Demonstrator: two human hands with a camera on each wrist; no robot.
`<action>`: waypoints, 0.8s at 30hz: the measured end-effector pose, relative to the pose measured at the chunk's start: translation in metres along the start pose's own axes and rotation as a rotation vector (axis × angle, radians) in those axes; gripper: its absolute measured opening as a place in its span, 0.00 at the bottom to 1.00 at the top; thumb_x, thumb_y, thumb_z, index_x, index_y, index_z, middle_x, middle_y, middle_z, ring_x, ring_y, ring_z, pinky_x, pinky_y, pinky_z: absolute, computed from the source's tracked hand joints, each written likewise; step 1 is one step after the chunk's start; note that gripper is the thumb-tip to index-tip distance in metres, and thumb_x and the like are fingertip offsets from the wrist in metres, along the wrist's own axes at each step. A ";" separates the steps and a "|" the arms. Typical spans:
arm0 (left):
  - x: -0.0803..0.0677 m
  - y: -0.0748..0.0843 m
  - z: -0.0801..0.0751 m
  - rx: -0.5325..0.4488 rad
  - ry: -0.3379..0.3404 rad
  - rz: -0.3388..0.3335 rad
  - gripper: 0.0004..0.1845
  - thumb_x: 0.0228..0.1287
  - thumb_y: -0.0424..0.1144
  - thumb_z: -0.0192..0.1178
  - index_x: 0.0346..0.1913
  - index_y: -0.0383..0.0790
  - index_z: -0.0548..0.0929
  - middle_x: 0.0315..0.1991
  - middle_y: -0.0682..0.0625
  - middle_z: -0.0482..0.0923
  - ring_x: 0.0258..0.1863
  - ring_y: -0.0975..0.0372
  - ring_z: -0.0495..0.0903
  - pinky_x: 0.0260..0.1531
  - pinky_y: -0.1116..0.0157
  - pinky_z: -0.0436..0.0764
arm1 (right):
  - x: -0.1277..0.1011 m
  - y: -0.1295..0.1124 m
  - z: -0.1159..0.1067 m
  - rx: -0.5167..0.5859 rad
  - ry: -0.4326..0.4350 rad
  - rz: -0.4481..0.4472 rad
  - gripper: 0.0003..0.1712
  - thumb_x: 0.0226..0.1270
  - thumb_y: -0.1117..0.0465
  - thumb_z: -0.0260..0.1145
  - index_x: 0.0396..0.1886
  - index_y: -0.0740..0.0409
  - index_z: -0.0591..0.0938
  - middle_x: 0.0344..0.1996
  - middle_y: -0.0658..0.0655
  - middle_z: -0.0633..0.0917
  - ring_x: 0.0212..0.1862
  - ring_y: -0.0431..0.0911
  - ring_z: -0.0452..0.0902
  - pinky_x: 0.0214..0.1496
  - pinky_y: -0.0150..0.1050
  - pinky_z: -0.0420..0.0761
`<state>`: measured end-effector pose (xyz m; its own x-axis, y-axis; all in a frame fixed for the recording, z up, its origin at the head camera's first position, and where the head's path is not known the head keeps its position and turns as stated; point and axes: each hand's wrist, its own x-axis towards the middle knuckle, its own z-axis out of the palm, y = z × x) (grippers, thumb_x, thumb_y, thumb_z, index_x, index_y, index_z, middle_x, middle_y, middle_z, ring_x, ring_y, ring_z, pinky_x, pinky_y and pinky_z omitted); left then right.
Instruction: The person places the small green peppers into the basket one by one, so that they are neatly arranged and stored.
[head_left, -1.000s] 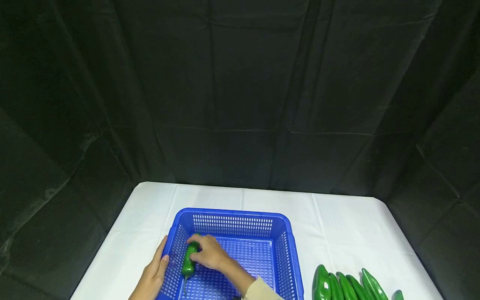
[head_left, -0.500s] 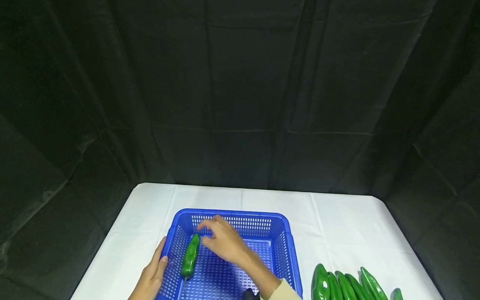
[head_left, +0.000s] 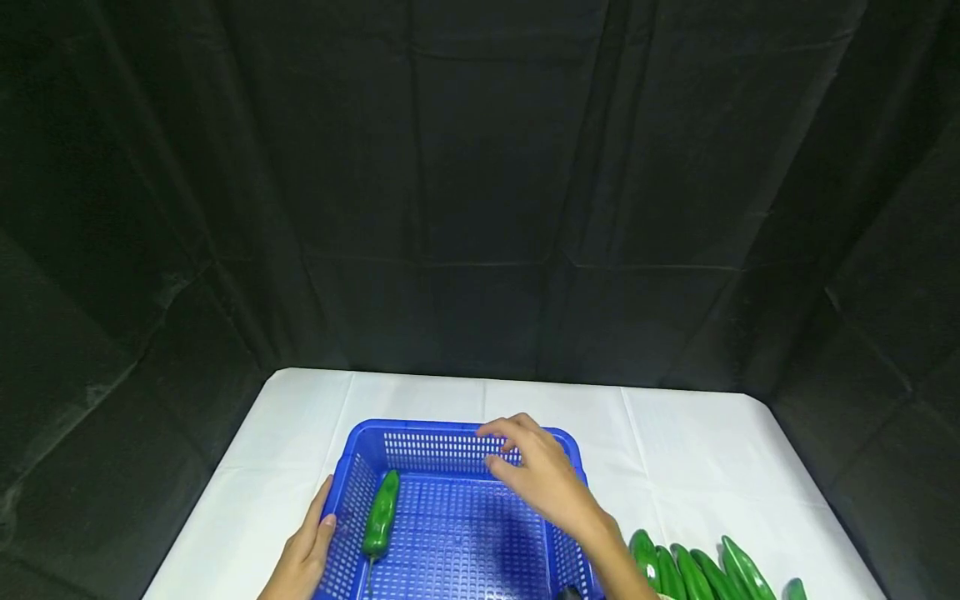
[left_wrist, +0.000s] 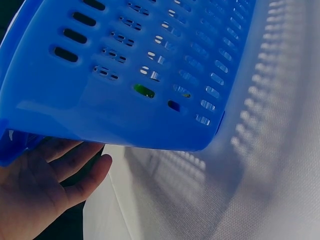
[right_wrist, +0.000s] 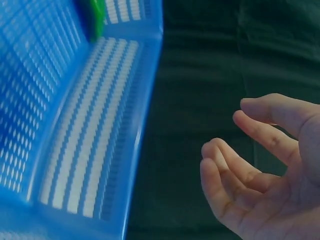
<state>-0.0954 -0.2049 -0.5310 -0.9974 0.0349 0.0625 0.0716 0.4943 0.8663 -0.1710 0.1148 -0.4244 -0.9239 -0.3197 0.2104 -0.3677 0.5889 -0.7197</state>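
My right hand (head_left: 543, 479) hangs above the right half of the blue basket (head_left: 457, 433), near its far right corner; the fingers are loosely curled and spread, and they hold nothing; from the right wrist view the same hand (right_wrist: 265, 165) shows empty, fingertips apart, with the basket's slotted wall (right_wrist: 90, 125) to its left and dark cloth behind it.

My left hand (head_left: 307, 550) lies against the outside of the basket's left wall, fingers straight and pointing away from me, the thumb up at the rim; from the left wrist view the palm and fingers (left_wrist: 45, 185) sit under the wall's lower edge (left_wrist: 125, 75), flat and relaxed, not gripping round anything.

One green pepper (head_left: 380, 517) lies on the basket floor just inside the left wall, lengthwise from near to far, its thin stem pointing toward me; neither hand touches it; a sliver of its green shows through the slots in the left wrist view (left_wrist: 144, 90) and at the top of the right wrist view (right_wrist: 96, 17).

The basket stands on the white-covered bench (head_left: 675, 442); to its right, at the near edge, a row of more green peppers (head_left: 697, 571) lies side by side, well apart from the one in the basket; black cloth (head_left: 480, 167) closes in the back and sides.
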 end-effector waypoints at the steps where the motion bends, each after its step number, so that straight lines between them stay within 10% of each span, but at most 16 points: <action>1: 0.000 0.000 0.000 0.004 0.002 0.002 0.27 0.82 0.35 0.36 0.78 0.33 0.49 0.71 0.24 0.56 0.61 0.33 0.70 0.56 0.34 0.69 | -0.003 0.003 -0.006 -0.005 0.028 0.008 0.17 0.64 0.65 0.69 0.52 0.47 0.85 0.47 0.50 0.81 0.46 0.47 0.80 0.41 0.41 0.80; 14: -0.001 0.000 -0.003 -0.002 -0.032 -0.040 0.28 0.82 0.36 0.34 0.79 0.34 0.46 0.72 0.24 0.53 0.61 0.33 0.70 0.55 0.34 0.70 | -0.059 0.046 -0.071 -0.158 0.263 0.173 0.16 0.65 0.65 0.69 0.52 0.52 0.85 0.50 0.58 0.83 0.46 0.52 0.80 0.38 0.43 0.79; 24: 0.000 -0.003 -0.003 0.002 -0.027 -0.025 0.28 0.82 0.37 0.34 0.78 0.33 0.46 0.73 0.24 0.52 0.63 0.31 0.68 0.56 0.34 0.69 | -0.096 0.085 -0.085 -0.276 0.185 0.286 0.21 0.61 0.64 0.72 0.55 0.55 0.83 0.49 0.63 0.82 0.43 0.54 0.81 0.36 0.47 0.80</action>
<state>-0.0957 -0.2086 -0.5318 -0.9985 0.0464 0.0274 0.0469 0.4973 0.8663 -0.1223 0.2585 -0.4493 -0.9868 0.0090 0.1616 -0.0854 0.8190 -0.5674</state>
